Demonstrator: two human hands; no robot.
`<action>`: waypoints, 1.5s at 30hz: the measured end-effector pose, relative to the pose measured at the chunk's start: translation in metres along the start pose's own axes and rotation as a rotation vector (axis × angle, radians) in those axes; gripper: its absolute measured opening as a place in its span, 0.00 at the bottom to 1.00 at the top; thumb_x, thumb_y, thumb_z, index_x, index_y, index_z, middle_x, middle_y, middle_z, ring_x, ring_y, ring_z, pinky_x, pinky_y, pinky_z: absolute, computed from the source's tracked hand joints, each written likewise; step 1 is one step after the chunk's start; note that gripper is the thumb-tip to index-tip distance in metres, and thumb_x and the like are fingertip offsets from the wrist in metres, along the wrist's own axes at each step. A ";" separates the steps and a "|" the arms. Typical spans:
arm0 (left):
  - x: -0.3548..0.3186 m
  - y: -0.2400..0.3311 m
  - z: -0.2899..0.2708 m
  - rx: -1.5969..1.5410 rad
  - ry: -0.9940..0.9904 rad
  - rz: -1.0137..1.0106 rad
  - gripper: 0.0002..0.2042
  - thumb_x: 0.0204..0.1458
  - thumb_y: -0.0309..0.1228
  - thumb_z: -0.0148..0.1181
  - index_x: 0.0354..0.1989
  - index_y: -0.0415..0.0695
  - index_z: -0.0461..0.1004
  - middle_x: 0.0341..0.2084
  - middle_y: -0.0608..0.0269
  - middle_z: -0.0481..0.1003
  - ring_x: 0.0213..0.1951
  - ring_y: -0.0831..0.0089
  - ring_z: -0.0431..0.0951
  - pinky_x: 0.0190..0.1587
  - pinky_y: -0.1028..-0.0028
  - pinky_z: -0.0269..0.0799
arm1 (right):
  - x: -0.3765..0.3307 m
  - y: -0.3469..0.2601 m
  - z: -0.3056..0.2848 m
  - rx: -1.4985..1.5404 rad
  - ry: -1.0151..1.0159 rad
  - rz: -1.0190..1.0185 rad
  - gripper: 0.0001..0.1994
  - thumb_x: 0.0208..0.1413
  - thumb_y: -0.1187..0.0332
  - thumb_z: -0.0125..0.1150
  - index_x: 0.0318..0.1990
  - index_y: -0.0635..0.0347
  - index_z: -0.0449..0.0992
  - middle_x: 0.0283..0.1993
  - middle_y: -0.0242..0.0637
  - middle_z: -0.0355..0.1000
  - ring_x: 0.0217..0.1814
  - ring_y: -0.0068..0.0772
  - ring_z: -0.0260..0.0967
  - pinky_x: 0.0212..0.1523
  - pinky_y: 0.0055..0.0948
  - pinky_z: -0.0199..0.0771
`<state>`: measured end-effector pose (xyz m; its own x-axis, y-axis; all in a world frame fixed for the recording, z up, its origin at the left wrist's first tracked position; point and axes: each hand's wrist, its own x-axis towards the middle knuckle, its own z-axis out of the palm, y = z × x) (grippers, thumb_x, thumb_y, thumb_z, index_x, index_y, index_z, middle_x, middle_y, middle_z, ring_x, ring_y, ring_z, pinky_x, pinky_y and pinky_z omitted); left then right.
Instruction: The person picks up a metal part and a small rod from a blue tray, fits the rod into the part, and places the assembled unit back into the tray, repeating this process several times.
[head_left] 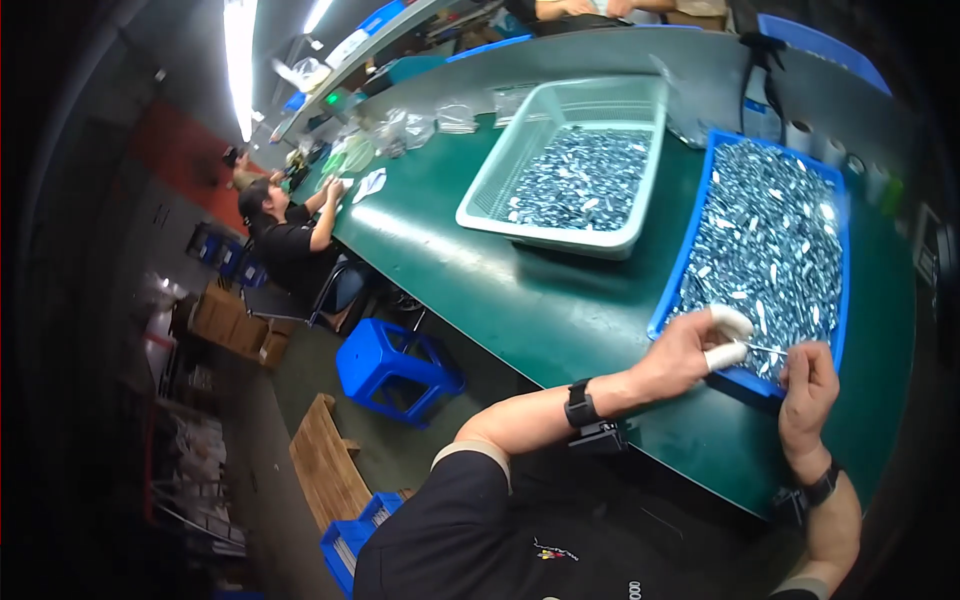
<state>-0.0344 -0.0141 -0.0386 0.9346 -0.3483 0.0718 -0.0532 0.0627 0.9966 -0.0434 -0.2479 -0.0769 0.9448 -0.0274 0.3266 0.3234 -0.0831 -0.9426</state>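
Over the near end of a blue tray (846, 300) filled with small shiny metal pieces (765, 230), my two hands meet at a thin, silvery metal piece (768, 350). My right hand (808, 390) pinches its right end between thumb and fingers. White covers sit on the thumb and forefinger of my left hand (690, 350); their tips close at the piece's left end. The exact contact there is too small to make out. Both wrists wear black straps.
A pale green basket (490, 215) of similar pieces stands left of the tray on the green table (440, 260). Behind them are a spray bottle (762, 100) and a grey partition (600, 65). A blue stool (385, 370) stands left, near a seated person (290, 240).
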 end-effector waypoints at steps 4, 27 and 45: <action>-0.005 0.011 -0.005 0.197 -0.047 0.063 0.11 0.61 0.28 0.66 0.51 0.39 0.79 0.37 0.64 0.81 0.41 0.79 0.79 0.47 0.75 0.76 | 0.002 -0.001 0.005 -0.017 -0.050 0.004 0.11 0.71 0.67 0.57 0.35 0.61 0.72 0.26 0.27 0.67 0.26 0.17 0.62 0.27 0.20 0.61; 0.002 0.002 -0.003 0.233 -0.032 0.110 0.11 0.62 0.30 0.66 0.50 0.39 0.81 0.42 0.58 0.84 0.45 0.73 0.83 0.49 0.71 0.78 | 0.012 -0.027 0.015 -0.122 -0.174 -0.122 0.05 0.64 0.73 0.63 0.37 0.64 0.76 0.27 0.32 0.71 0.27 0.23 0.67 0.29 0.24 0.65; 0.003 -0.001 -0.005 0.268 -0.045 0.093 0.11 0.62 0.29 0.66 0.50 0.40 0.81 0.41 0.60 0.84 0.44 0.75 0.83 0.47 0.72 0.78 | 0.013 -0.035 0.014 -0.155 -0.229 -0.078 0.07 0.64 0.72 0.63 0.34 0.64 0.76 0.28 0.35 0.72 0.26 0.25 0.67 0.28 0.25 0.66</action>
<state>-0.0296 -0.0106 -0.0396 0.9053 -0.3938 0.1596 -0.2350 -0.1511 0.9602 -0.0412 -0.2319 -0.0408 0.9103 0.2093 0.3572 0.4007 -0.2279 -0.8874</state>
